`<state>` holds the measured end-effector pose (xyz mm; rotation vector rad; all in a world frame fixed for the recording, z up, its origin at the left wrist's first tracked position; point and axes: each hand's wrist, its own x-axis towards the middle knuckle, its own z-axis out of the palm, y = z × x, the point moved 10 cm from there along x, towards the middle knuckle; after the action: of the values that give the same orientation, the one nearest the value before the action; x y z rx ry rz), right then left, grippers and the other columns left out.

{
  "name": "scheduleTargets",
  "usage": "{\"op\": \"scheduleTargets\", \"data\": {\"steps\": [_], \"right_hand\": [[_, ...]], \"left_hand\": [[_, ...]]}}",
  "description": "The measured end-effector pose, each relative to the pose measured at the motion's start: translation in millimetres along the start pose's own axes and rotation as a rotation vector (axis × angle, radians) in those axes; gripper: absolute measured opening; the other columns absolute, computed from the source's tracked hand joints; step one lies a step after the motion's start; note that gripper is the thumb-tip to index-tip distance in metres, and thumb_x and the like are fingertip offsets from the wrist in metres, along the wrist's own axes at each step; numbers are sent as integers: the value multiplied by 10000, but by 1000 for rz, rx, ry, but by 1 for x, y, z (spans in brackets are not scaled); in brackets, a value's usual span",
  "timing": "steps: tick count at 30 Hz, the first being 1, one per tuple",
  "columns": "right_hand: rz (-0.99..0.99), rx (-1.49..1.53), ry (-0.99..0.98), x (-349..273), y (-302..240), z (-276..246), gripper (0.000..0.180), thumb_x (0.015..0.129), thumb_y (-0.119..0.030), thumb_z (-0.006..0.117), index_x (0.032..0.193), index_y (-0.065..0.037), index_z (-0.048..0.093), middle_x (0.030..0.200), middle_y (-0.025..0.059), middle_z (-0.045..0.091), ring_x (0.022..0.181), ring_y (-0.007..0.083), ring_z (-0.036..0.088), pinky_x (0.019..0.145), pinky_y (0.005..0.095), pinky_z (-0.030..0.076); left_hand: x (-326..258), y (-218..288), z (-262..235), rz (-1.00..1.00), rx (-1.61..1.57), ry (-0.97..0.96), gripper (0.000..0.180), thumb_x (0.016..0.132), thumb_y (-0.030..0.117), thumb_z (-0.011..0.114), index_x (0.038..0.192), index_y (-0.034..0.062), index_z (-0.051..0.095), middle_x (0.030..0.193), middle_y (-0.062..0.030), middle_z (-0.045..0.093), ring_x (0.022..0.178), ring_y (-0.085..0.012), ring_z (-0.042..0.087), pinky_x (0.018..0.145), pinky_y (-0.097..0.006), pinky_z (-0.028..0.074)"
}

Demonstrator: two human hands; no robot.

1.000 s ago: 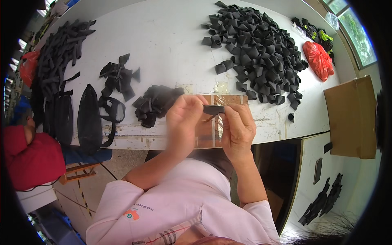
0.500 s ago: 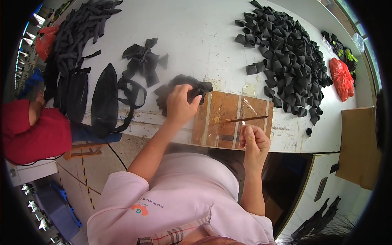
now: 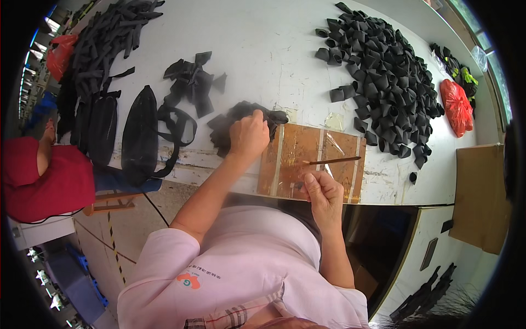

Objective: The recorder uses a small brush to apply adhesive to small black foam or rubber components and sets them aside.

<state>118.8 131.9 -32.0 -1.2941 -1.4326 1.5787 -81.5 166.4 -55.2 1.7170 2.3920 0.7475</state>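
My left hand (image 3: pixel 249 136) lies over a small heap of black fabric pieces (image 3: pixel 220 131), its fingers curled down into it and the fingertips hidden. Above the near edge of a brown wooden board (image 3: pixel 296 143) my right hand (image 3: pixel 324 202) is closed in a pinch, thumb against fingers. Whatever sits in that pinch is too small or blurred to make out. A thin brown brush-like stick (image 3: pixel 335 160) with a pale tip lies across the board, just beyond the right hand. Strips of clear tape (image 3: pixel 319 145) run over the board.
A large heap of folded black pieces (image 3: pixel 389 82) covers the table's right side. Dark strips (image 3: pixel 112 38), a loose black cluster (image 3: pixel 192 82) and black straps (image 3: pixel 139 134) lie leftward. A red bag (image 3: pixel 456 108) and cardboard box (image 3: pixel 476 197) stand right. A person in red (image 3: pixel 49 178) sits left.
My right hand has moved left and slightly toward me; the white bit above its fingertips no longer shows. My left hand has turned over the heap, its thumb and fingers drawn closer together.
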Motion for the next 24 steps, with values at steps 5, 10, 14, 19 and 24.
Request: {"op": "scheduleTargets", "data": {"steps": [5,10,14,19,24], "right_hand": [[-25,-46,-26,1,-3,4,185,849,-142,530,805,26,597,583,13,533,547,67,487,509,205,399],[-222,-97,104,0,-26,5,106,801,-97,584,787,6,597,660,16,544,561,72,487,505,209,394],[-363,26,226,-4,-41,-5,61,760,-42,617,779,8,588,721,38,550,562,79,479,497,215,390],[-549,-445,288,-17,-77,-4,50,744,-5,601,785,8,574,676,76,515,517,138,486,475,242,398],[-661,-795,358,-20,-66,4,142,679,28,598,813,4,556,649,85,472,502,185,489,466,284,412]], "left_hand": [[2,-1,1,4,64,0,125,737,90,570,683,18,484,624,-160,565,578,-354,550,511,-418,438],[-21,27,-45,11,-537,81,73,734,2,607,794,-15,571,637,-59,565,536,-101,545,488,-234,430],[-67,79,-23,-251,-1390,-422,10,789,-3,574,797,-7,579,686,21,575,634,-22,518,532,-188,430],[-73,96,-64,198,-757,72,83,729,-24,593,797,-9,548,651,-68,574,537,-110,551,479,-223,425],[-73,73,-22,-224,-1143,-49,86,754,-46,568,827,-9,541,692,-39,590,562,-80,556,468,-190,432]]}}
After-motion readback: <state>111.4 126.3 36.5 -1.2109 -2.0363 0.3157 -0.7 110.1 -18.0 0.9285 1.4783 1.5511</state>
